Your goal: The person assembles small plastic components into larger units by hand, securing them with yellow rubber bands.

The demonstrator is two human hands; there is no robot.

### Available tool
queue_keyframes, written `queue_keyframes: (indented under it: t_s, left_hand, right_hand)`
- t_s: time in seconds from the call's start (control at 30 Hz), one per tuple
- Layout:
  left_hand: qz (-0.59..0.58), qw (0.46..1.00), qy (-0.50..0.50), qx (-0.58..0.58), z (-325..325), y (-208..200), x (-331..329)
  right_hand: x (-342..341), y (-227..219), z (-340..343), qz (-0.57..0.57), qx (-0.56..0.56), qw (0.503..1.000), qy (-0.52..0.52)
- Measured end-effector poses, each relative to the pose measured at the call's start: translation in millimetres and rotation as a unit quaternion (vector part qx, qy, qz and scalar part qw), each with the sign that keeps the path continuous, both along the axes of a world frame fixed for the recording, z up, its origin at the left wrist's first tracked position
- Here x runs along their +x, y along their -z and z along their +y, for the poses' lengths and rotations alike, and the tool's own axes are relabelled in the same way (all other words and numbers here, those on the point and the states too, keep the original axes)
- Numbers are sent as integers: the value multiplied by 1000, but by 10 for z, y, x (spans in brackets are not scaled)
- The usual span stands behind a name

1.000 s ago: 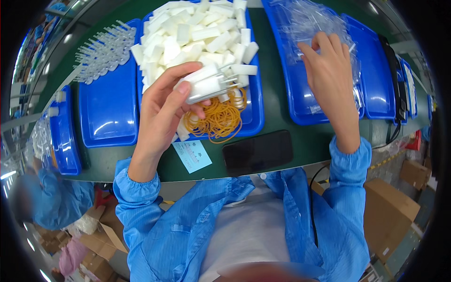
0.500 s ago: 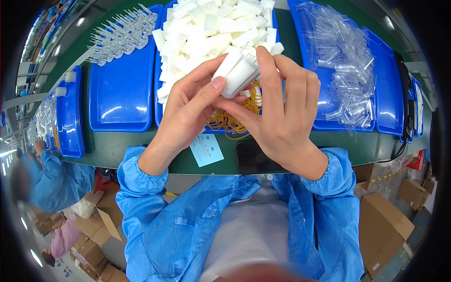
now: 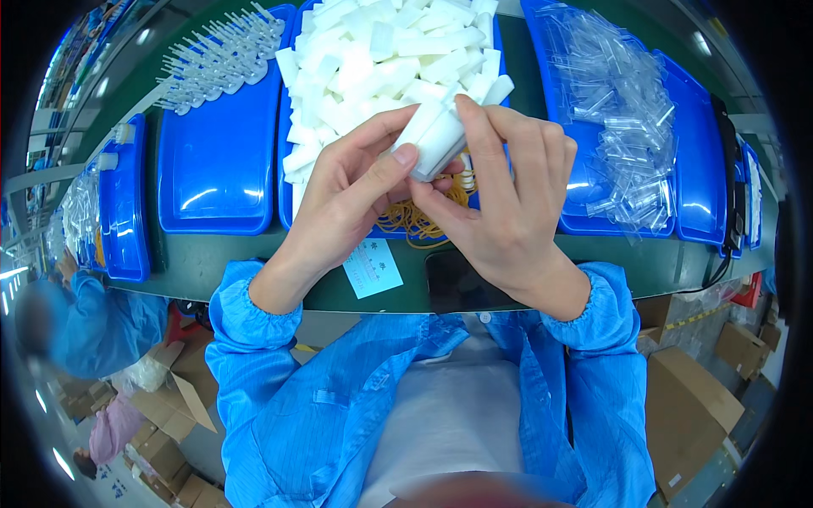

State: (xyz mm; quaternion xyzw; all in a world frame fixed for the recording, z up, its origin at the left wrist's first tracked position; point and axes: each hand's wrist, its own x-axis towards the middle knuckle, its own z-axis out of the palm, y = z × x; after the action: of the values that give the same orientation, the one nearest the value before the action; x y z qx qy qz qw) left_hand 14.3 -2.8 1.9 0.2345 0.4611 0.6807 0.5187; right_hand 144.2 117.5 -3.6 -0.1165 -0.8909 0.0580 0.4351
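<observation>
A white foam-like bundle, with narrow pieces side by side and a clear edge below, is held over the middle tray; its inside is hidden. My left hand is closed around its left side, thumb pressed on the front. At the right side, my right hand grips it with index finger on the top end and thumb near the bottom. Just behind the hands, white foam strips are heaped in a blue tray. Yellow rubber bands lie under the bundle at the tray's near end.
At the left, a blue tray carries white thin-stemmed parts. Clear plastic tubes fill a tray to the right. A light-blue card and a dark flat object lie near the table edge. Another person works at far left.
The bundle has turned slightly and sits a bit lower, its white front facing up more. My right fingers have shifted, with the index fingertip now against its top end.
</observation>
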Motion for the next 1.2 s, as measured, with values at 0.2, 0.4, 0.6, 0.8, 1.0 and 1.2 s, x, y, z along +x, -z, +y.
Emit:
queue_keyframes:
  t_s: [0.2, 0.4, 0.6, 0.8, 1.0, 1.2]
  left_hand:
    - [95, 994, -53, 18, -15, -87, -52]
    - [92, 994, -46, 29, -23, 3, -93]
    - [157, 985, -69, 1, -13, 2, -68]
    - [163, 985, -58, -12, -21, -20, -78]
    - [192, 979, -74, 5, -34, -28, -72]
    - [253, 964, -73, 31, -30, -15, -88]
  right_hand:
    - [227, -284, 384, -93, -22, 995, 19]
    - [569, -169, 1089, -260, 79, 957, 107]
    - [470, -11, 1073, -291, 102, 946, 98]
    - [534, 38, 968, -273, 86, 950, 125]
    - [563, 119, 891, -286, 69, 946, 137]
    - [606, -195, 816, -167, -25, 980, 104]
